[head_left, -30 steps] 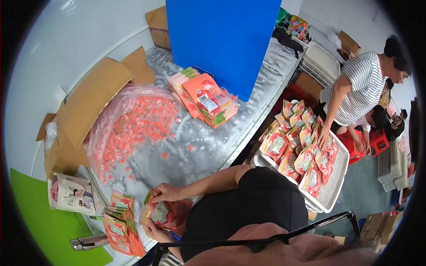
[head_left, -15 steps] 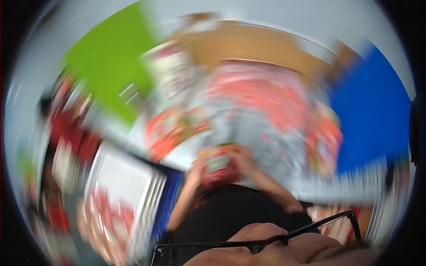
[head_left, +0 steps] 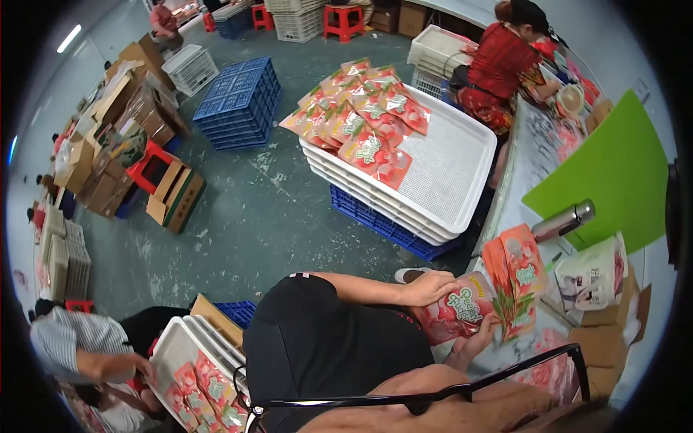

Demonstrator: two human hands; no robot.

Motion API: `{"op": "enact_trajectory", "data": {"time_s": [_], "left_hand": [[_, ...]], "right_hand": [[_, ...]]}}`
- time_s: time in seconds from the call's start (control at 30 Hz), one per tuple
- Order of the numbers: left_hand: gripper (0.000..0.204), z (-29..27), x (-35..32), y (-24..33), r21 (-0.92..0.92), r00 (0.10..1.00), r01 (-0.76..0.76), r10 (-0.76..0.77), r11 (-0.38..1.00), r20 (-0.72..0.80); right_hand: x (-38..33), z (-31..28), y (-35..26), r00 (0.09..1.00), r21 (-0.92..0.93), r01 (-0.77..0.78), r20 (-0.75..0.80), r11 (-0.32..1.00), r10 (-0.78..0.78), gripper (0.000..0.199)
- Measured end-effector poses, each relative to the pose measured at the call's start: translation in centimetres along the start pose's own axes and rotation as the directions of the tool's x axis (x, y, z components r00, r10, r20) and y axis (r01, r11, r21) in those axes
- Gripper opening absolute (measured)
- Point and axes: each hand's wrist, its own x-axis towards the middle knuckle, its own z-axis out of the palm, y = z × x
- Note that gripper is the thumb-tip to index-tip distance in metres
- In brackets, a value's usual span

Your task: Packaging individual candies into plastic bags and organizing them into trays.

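A red printed pouch (head_left: pixel 456 310) with pale fruit pictures and green-and-white lettering is held in front of my body. My left hand (head_left: pixel 431 287) is closed over its upper left edge. My right hand (head_left: pixel 475 339) grips the opposite edge, the thumb lying on the printed face and the other fingers hidden behind. Just past the held pouch, a group of similar pouches (head_left: pixel 525 270) lies overlapping on the worktable (head_left: pixel 505 216).
Left of the table, stacked white trays (head_left: pixel 462 166) on blue crates bear a heap of pouches (head_left: pixel 364 115). A steel flask (head_left: pixel 563 220), a green board (head_left: pixel 613 180) and a white tub (head_left: pixel 592 274) stand beyond my hands. Co-workers sit at far right (head_left: pixel 498 72) and lower left (head_left: pixel 94 346).
My view has swung to the left, bringing the floor, tray stacks and co-workers into sight. A red pouch is between both hands in both frames; the earlier one is blurred.
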Motion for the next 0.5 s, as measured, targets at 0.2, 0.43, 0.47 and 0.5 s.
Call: {"op": "enact_trajectory", "data": {"time_s": [0.2,0.43,0.47,0.5], "left_hand": [[0.028,0.0,1.0,-0.6,-0.014,0.985,-0.049,0.046,0.999,-0.166],[0.033,-1.9,1.0,0.7,-0.09,0.998,0.02,-0.026,0.996,-0.065],[0.034,-2.2,1.1,0.8,-0.127,0.997,0.023,-0.031,0.992,-0.066],[0.034,-2.4,1.2,0.9,-0.166,0.997,0.007,-0.02,0.986,-0.079]], "right_hand": [[0.6,1.8,-0.4,0.994,0.116,-0.104,0.044,0.988,0.099,0.03],[1.0,2.7,-0.7,0.983,0.097,-0.152,0.12,0.984,0.14,0.029],[1.2,2.7,-0.6,0.982,0.037,-0.153,0.12,0.987,0.148,0.028],[1.3,2.7,-0.5,0.976,-0.004,-0.149,0.16,0.989,0.147,0.027]]}}
